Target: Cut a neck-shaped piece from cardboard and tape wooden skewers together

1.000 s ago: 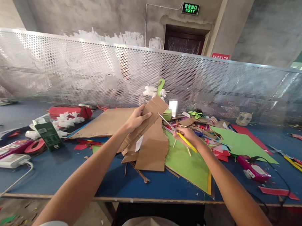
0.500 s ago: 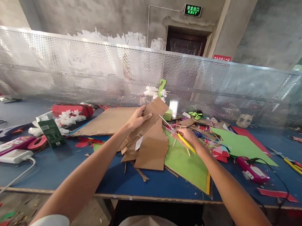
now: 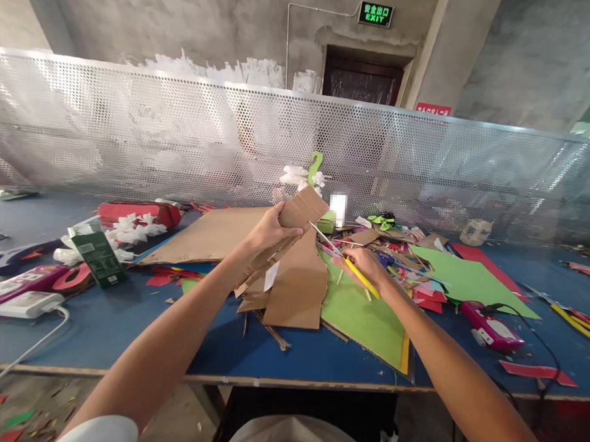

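My left hand (image 3: 271,231) is closed on a folded strip of brown cardboard (image 3: 303,208), lifted at a slant above a flat brown cardboard piece (image 3: 297,286) that lies on the blue table (image 3: 124,331). My right hand (image 3: 364,263) is closed on scissors with yellow handles (image 3: 358,272); their thin metal blades (image 3: 323,238) point up and left toward the raised cardboard. Under the right hand lies a green sheet (image 3: 364,315).
A large brown cardboard sheet (image 3: 211,233) lies behind. Coloured paper scraps (image 3: 419,278) and a second green sheet (image 3: 468,277) cover the right. A pink glue gun (image 3: 488,324), a green carton (image 3: 98,258), a power strip (image 3: 22,303) and a perforated metal screen (image 3: 132,136) stand around.
Hardly anything has changed: the left hand has curled a little tighter on the cardboard strip and the view has shifted slightly. The right hand with the scissors stays put.
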`<move>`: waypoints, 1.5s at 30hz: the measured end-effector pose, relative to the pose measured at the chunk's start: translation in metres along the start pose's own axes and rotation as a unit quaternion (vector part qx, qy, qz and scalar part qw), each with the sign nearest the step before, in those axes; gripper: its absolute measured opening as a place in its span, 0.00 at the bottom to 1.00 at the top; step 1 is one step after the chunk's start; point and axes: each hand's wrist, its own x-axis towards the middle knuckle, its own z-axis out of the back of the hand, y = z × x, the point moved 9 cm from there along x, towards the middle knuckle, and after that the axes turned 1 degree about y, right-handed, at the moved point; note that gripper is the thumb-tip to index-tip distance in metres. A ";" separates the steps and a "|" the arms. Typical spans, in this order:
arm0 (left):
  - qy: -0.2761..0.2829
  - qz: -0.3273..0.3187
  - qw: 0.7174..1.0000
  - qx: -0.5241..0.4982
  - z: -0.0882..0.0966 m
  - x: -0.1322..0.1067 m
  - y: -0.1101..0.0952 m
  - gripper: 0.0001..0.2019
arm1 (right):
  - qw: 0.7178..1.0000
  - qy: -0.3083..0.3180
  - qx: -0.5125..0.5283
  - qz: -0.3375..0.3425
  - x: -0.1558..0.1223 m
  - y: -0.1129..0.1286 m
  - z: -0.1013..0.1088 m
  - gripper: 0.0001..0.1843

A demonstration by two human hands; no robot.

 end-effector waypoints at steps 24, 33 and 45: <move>0.031 0.068 0.991 -0.109 -0.064 -0.015 -0.004 0.30 | 0.846 -0.058 0.524 -0.079 0.010 -0.004 -0.029 0.27; -0.025 0.095 0.983 -0.152 -0.077 -0.017 0.022 0.25 | 0.792 -0.113 0.587 -0.125 0.013 -0.028 -0.048 0.28; -0.074 0.136 0.925 -0.346 -0.060 -0.010 0.052 0.17 | 0.716 -0.325 0.597 -0.162 0.008 -0.117 0.016 0.25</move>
